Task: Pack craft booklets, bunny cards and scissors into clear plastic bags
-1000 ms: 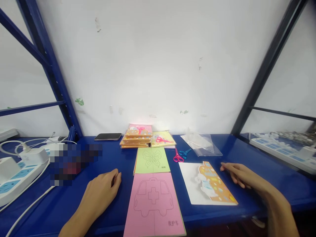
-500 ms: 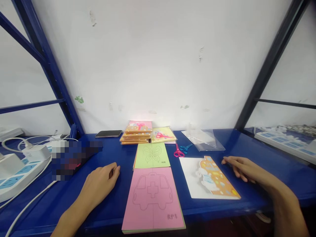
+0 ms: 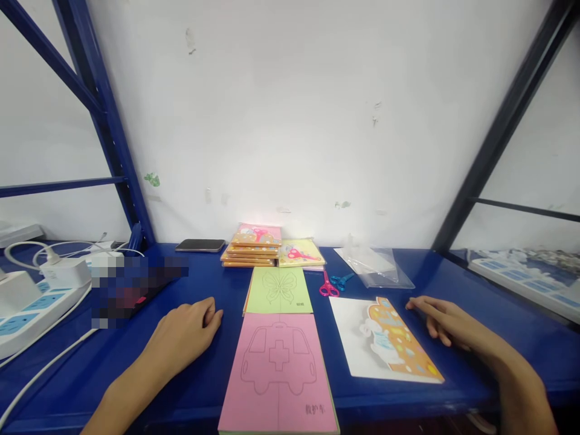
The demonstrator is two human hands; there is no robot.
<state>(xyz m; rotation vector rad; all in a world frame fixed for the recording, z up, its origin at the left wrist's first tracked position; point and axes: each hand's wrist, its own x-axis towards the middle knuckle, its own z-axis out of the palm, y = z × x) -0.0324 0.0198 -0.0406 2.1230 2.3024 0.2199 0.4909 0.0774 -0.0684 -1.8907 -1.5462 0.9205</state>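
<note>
My left hand [image 3: 188, 329] rests on the blue table with its fingers curled in and the thumb against them, nothing visible in it. To its right lies a pink sheet stack [image 3: 279, 380] with a printed ambulance outline. Behind that is a light green sheet [image 3: 280, 293] with a butterfly outline. My right hand [image 3: 441, 320] lies loosely on the table, fingers apart, holding nothing. Just left of it is a white card with an orange printed edge [image 3: 385, 344]. Pink scissors [image 3: 328, 285] and blue scissors [image 3: 341, 281] lie behind this card.
Stacked paper packs [image 3: 251, 248] and a yellow pack with pink scissors [image 3: 299, 252] stand near the wall. A clear plastic bag [image 3: 378, 269] lies right of them, a phone [image 3: 200, 245] left. Power strips with white cables [image 3: 49, 302] and a blurred dark object [image 3: 136, 293] occupy the left side.
The view has tilted slightly, so things at the right sit a little lower in it. Both hands and the papers stay in place on the table.
</note>
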